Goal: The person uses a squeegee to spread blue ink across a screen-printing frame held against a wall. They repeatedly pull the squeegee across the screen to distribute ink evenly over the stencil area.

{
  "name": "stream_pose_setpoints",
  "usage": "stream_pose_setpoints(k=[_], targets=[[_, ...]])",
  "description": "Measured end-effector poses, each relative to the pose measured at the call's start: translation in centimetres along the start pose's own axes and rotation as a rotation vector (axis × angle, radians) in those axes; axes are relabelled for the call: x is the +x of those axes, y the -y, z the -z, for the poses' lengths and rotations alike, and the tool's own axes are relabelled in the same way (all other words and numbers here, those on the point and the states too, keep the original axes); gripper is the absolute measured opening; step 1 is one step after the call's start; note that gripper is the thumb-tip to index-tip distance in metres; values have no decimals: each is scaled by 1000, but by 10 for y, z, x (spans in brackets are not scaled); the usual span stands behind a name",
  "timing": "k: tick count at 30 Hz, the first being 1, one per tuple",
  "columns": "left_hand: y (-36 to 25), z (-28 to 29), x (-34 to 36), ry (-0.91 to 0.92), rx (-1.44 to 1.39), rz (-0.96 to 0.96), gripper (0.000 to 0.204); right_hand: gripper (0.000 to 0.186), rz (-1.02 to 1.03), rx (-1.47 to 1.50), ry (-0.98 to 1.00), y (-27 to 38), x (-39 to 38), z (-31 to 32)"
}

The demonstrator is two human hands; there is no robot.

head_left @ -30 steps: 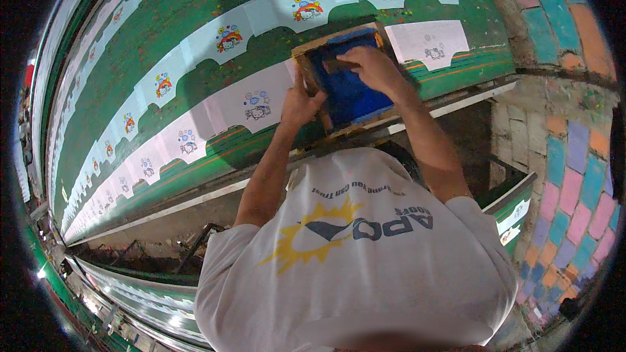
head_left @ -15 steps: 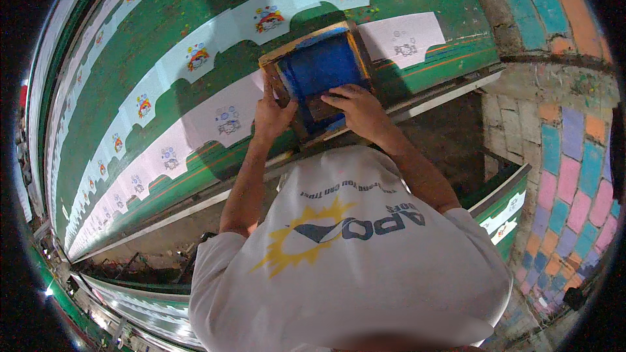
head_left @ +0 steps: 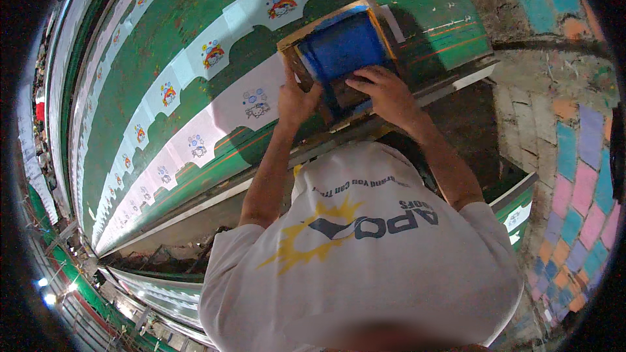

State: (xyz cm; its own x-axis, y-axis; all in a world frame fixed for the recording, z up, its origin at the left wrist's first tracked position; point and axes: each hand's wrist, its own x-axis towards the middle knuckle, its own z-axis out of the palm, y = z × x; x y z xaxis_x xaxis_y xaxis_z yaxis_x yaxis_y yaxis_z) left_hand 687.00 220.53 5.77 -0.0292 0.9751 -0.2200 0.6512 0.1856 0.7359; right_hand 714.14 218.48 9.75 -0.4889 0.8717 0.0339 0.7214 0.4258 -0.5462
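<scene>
A green counter [head_left: 450, 16], its paint flecked and streaked with orange lines, curves through the fisheye view, with a floor of pastel-painted bricks [head_left: 577, 199] to the right. Nearest is the person's white shirt [head_left: 372, 274], soft and creased, with a yellow sunburst print; a blurred shape hides part of its lower edge. Past it, a pale rail [head_left: 460, 82] edges the counter.

The left hand [head_left: 300, 101] grips the left side of a wooden frame [head_left: 324, 24], thumb inside and fingers outside. The right hand [head_left: 389, 96] has its fingers bent close together over the near part of the frame, by a dark brownish strip [head_left: 347, 96]; whether it pinches this I cannot tell. The frame lies flat on the counter's near side, shallow and tray-like, holding a smooth blue panel [head_left: 345, 42].

Left of the frame runs a near row of pale sheets [head_left: 228, 107], wavy-edged, with blue and grey outline drawings. A white strip [head_left: 392, 23] shows at the frame's right; the rest is covered. Beyond, a far row of sheets [head_left: 248, 19] carries multicoloured rainbow prints, shrinking leftward until unreadable.
</scene>
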Motion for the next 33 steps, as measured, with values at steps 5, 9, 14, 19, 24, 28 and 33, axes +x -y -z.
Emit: stream_pose_setpoints(k=[5,9,14,19,24,28,33], targets=[[-10,-9,12,87,-200,89,105,63,25,-51,106,-13,3,13],[2,-13,16,62,-237,110,103,64,42,-71,122,-15,8,12],[30,-19,20,52,-243,104,104,54,132,-73,40,-17,9,9],[33,-21,17,53,-289,145,103,56,84,-9,84,-14,14,16],[20,-13,14,106,-290,241,98,55,85,41,112,-17,28,24],[24,-12,13,77,-196,110,101,55,61,25,207,-23,38,24],[32,-17,16,59,-266,12,102,56,81,79,122,-30,53,26]])
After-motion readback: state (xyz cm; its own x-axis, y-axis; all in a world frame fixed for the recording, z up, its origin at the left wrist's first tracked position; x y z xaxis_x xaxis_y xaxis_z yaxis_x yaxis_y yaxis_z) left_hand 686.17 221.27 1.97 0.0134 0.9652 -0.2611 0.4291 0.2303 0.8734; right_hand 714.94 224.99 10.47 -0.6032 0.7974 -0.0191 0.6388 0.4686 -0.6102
